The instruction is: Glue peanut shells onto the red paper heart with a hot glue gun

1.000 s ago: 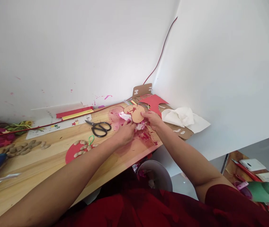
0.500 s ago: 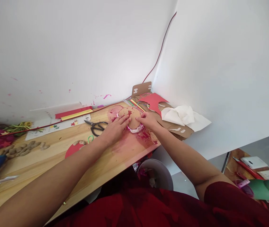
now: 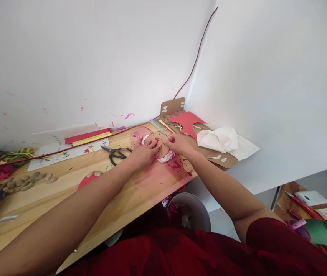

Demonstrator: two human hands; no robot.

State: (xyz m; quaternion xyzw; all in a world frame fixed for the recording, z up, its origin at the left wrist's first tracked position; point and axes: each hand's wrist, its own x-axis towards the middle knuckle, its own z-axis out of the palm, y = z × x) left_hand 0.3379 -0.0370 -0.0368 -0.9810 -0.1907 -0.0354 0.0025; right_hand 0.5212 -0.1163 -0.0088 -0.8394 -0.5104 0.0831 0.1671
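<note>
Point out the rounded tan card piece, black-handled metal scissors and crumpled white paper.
Rounded tan card piece (image 3: 163, 151), head view: lower face.
Black-handled metal scissors (image 3: 111, 151), head view: pivot.
Crumpled white paper (image 3: 222, 141), head view: middle folds.

Soft, even light fills my view, brightest on the wall (image 3: 129, 69) ahead, while the side wall (image 3: 273, 96) takes a cooler, bluish tone. Shadows stay faint on the table (image 3: 140, 195); below its edge all turns dim, and the bin (image 3: 202, 214) is dark inside. My left grip (image 3: 145, 152) and right grip (image 3: 178, 145) look slightly soft, and the disc (image 3: 163, 151) between them shows only coarse detail. The wide lens stretches my forearms (image 3: 77, 214) toward the lower edges. The upper right corner darkens.
</note>
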